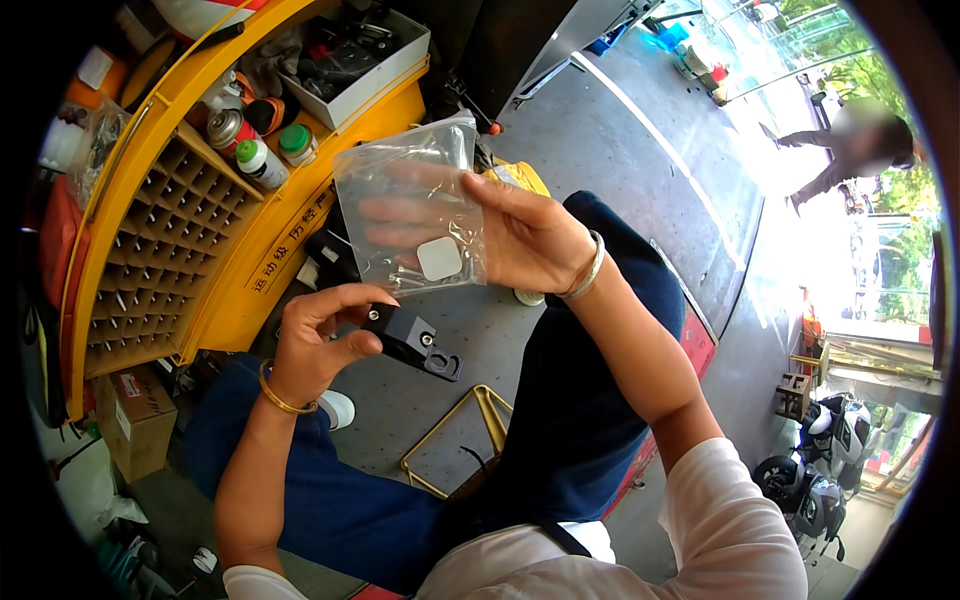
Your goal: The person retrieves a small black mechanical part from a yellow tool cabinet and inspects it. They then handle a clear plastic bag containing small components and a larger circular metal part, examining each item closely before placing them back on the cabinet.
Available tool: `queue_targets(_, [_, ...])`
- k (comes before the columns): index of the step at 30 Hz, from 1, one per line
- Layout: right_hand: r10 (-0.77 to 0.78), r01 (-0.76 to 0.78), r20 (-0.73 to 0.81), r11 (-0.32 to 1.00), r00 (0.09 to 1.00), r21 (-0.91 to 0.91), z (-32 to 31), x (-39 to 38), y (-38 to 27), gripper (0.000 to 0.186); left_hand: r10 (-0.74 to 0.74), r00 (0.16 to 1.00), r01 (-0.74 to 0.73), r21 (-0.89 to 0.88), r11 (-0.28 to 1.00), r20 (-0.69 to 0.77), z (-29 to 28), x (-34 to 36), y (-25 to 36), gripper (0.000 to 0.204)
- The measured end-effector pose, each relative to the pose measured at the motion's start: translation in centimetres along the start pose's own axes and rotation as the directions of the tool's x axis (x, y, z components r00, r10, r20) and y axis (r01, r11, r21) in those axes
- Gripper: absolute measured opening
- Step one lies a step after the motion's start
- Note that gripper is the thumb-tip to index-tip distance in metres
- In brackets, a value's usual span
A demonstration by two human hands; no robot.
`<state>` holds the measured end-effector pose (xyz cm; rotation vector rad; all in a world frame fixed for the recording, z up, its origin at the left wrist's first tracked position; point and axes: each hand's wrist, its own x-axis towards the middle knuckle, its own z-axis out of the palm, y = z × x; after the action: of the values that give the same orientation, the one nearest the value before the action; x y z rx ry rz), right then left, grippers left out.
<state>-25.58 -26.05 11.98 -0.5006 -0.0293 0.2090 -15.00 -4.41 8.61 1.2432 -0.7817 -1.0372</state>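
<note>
Between the thumb and fingers of my left hand point(318, 338) is a black metal bracket point(412, 338), with bolt holes in its block end and a slotted plate at the other end. My right hand point(528, 232) holds up a clear plastic zip bag point(408, 190), its thumb in front and its fingers showing through behind the film. Several silvery screws or bolts point(402, 276) lie at the bottom of the bag, beside a white rounded-square label point(440, 259). The bracket is just below the bag, outside it.
At left stands a curved yellow cabinet point(245, 290) with a cardboard divider grid point(165, 255), spray cans point(262, 163) and a grey tray of parts point(365, 75). A gold-coloured metal frame point(440, 440) lies on the floor between my legs. Motorcycles point(825, 455) and a walking person point(850, 150) are at right.
</note>
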Motion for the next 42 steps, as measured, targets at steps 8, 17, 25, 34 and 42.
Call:
queue_targets(8, [0.006,-0.005,-0.008,1.000,1.000,0.009,0.0,0.0,0.0,0.055,0.006,1.000,-0.006,0.026,1.000,0.007,-0.2,-0.3,0.0,0.044])
queue_targets(17, [-0.011,0.007,-0.082,0.999,0.997,-0.047,-0.1,0.3,-0.2,0.052,0.031,0.999,-0.031,0.036,0.999,-0.008,-0.1,-0.2,-0.1,0.043])
queue_targets(25, [-0.044,0.040,-0.119,0.999,0.992,-0.029,-0.1,0.4,-0.2,0.050,0.030,0.999,-0.029,0.036,0.999,-0.022,0.0,0.0,-0.1,0.045])
queue_targets(34, [-0.067,0.071,-0.185,0.997,0.981,0.016,-1.8,0.6,0.1,0.040,0.016,1.000,-0.015,-0.020,1.000,0.022,-0.2,0.0,-0.5,0.043])
queue_targets(42, [-0.068,0.127,-0.424,0.986,0.903,0.111,-2.8,2.2,1.6,0.032,0.069,0.992,-0.046,-0.197,0.979,0.110,0.7,0.4,-0.7,0.042])
